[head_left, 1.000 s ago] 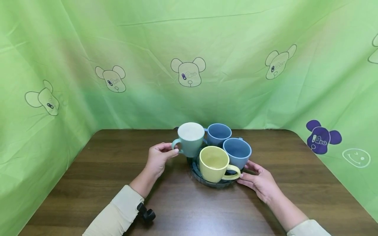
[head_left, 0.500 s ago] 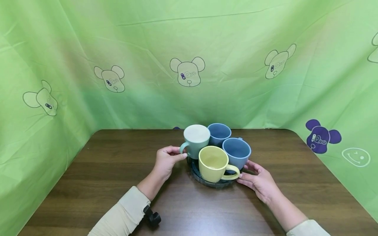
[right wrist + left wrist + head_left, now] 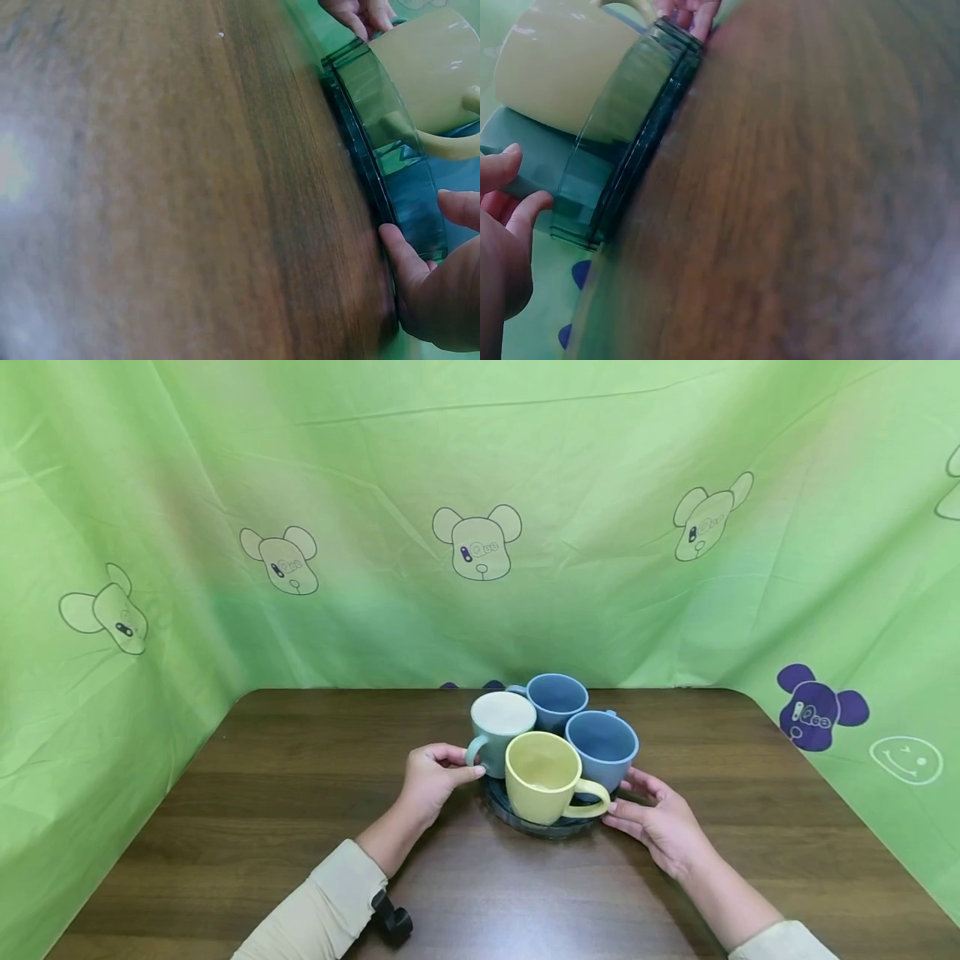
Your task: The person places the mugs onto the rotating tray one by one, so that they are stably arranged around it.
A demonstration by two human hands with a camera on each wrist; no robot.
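Note:
My left hand (image 3: 435,781) pinches the handle of a pale green mug (image 3: 504,747) with a white inside. That mug stands upright at the left side of a round, see-through dark green tray (image 3: 543,831). In the left wrist view, the mug's lower part (image 3: 581,176) shows through the tray's wall. A yellow mug (image 3: 542,777) is at the tray's front, its handle pointing right. Two blue mugs, one at the back (image 3: 557,702) and one at the right (image 3: 602,747), complete the cluster. My right hand (image 3: 663,827) holds the tray's right edge, fingertips low on its wall (image 3: 420,232).
The tray rests on a brown wooden table (image 3: 262,793), toward its far edge. A green cloth (image 3: 375,618) with printed bear faces hangs behind and along both sides. A black device (image 3: 392,920) is strapped at the left sleeve.
My left hand has carried the pale green mug rightward, then lowered it into the tray, beside the yellow mug. My right hand and the other mugs have stayed put.

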